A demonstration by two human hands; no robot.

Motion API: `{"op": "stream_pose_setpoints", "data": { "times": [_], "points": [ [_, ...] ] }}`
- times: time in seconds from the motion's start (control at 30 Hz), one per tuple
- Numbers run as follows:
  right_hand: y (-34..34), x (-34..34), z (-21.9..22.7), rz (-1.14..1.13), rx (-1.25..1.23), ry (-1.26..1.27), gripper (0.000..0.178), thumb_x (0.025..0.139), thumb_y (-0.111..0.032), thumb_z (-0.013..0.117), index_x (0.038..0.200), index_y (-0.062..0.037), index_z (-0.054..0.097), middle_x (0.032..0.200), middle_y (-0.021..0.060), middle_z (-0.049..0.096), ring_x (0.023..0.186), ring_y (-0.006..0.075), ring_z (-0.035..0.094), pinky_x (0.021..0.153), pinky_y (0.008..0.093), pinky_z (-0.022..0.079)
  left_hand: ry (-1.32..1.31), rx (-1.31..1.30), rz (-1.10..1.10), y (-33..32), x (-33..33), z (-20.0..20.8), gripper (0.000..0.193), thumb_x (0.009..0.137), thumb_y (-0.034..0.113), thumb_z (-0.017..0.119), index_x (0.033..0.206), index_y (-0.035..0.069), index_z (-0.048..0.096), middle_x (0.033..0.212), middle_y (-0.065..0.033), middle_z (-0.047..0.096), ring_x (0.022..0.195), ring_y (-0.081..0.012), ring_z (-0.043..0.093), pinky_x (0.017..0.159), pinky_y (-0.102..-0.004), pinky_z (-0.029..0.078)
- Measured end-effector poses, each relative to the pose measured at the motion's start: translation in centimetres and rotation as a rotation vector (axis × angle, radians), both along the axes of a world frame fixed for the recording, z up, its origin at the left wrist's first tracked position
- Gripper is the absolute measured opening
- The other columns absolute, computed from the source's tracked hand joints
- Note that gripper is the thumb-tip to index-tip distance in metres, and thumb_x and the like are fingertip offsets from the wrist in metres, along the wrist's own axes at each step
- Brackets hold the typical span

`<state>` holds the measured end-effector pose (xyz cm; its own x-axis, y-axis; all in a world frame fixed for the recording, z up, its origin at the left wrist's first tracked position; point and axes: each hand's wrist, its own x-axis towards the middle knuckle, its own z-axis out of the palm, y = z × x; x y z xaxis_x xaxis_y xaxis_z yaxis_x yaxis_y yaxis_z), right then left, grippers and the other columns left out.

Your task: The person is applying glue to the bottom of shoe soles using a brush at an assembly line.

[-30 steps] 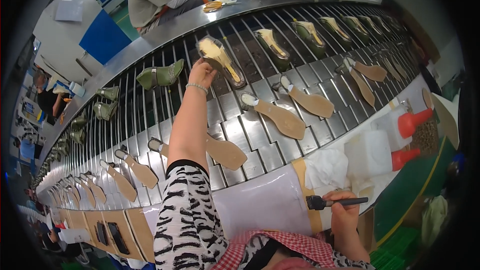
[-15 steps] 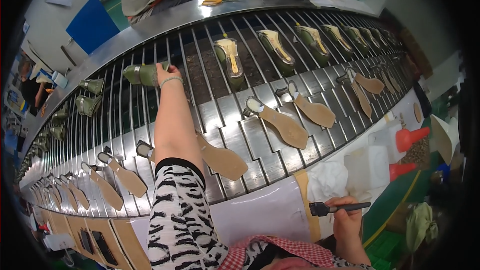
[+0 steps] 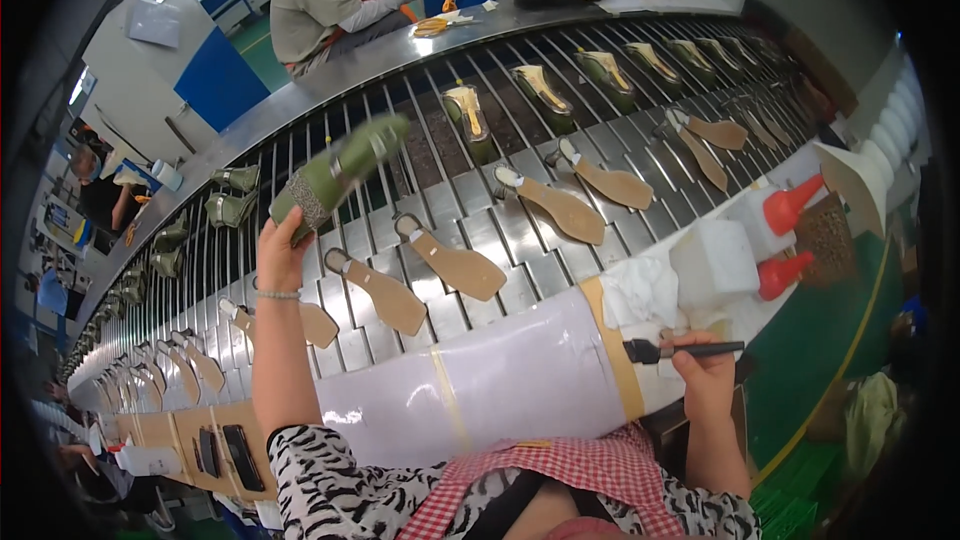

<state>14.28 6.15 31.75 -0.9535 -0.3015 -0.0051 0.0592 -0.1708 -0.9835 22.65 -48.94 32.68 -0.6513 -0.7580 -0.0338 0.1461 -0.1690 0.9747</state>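
Note:
My left hand (image 3: 281,252) is closed on one end of a green shoe last (image 3: 318,188), held tilted above the slatted metal conveyor (image 3: 515,285). A glittery grey band wraps the last near my fingers, and a clear or shiny strap crosses it further up; its far end is smeared by motion. At the lower right, my right hand (image 3: 706,374) grips the dark handle of a flat black brush (image 3: 645,351), its bristles pointing left. Tan sandal soles (image 3: 458,265) with thin heel straps lie on the conveyor's near plates, below the last.
More green lasts (image 3: 465,118) with yellowish undersides stand along the far bars. White containers with red nozzles (image 3: 784,208), a crumpled white cloth (image 3: 640,292) and a plastic-covered ledge (image 3: 520,370) are on the near side. Scissors (image 3: 432,28) lie on the far edge; a person (image 3: 325,2) sits beyond.
My left hand has lifted the green last off the far bars, bringing it nearer and turning it. The conveyor's soles and lasts appear shifted in view. My right hand still holds the brush.

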Motion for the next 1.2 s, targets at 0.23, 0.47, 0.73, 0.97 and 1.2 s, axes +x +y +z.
{"op": "stream_pose_setpoints", "data": {
  "times": [0.23,0.47,0.73,0.97,1.2],
  "points": [
    [5.5,-0.9,1.1,-0.151,0.387,0.294,0.016,0.076,-0.002,0.071,0.089,0.0000,0.063,0.090,0.0061,0.064,0.086,0.0142,0.059,0.080,0.0274,0.045,-0.164,-0.242,-0.530,8.1,1.9,-2.4,0.026,0.082,0.019,0.071,0.100,0.005,0.060,0.086,-0.0011,0.063,0.078,-0.0094,0.057,0.071,-0.0238,0.045],
    [9.3,-3.2,1.3,-0.271,0.899,0.506,0.021,0.074,-0.012,0.073,0.090,-0.0025,0.064,0.079,0.0059,0.066,0.069,0.0148,0.060,0.063,0.0283,0.045,-0.335,-0.796,-0.739,20.5,3.7,-3.6,0.066,0.071,0.022,0.078,0.126,0.003,0.046,0.118,-0.0150,0.054,0.111,-0.0261,0.051,0.091,-0.0385,0.043],
    [9.0,-3.8,0.5,-0.126,1.128,0.428,0.017,0.071,-0.014,0.070,0.084,-0.0030,0.064,0.074,0.0146,0.064,0.069,0.0298,0.061,0.062,0.0362,0.047,-0.577,-1.287,-0.579,27.0,9.9,-2.6,0.095,0.061,0.033,0.081,0.134,-0.001,0.031,0.131,-0.0259,0.042,0.120,-0.0400,0.044,0.095,-0.0411,0.042],
    [9.2,-3.7,0.8,-0.140,1.004,0.328,0.017,0.071,-0.014,0.068,0.084,-0.0031,0.065,0.072,0.0137,0.063,0.066,0.0252,0.062,0.061,0.0345,0.047,-0.964,-0.338,-0.972,18.4,9.9,-4.8,0.076,0.068,0.029,0.081,0.125,-0.002,0.043,0.104,-0.0104,0.062,0.101,-0.0215,0.058,0.089,-0.0326,0.044],
    [11.7,-4.1,-1.3,-0.181,0.435,0.100,0.018,0.077,-0.010,0.068,0.090,0.0004,0.063,0.079,0.0074,0.064,0.072,0.0149,0.061,0.066,0.0292,0.048,-0.036,0.228,-0.822,20.2,8.3,-4.9,0.079,0.063,0.029,0.086,0.126,0.004,0.045,0.116,-0.0083,0.058,0.110,-0.0221,0.055,0.096,-0.0347,0.043]
  ]
}}
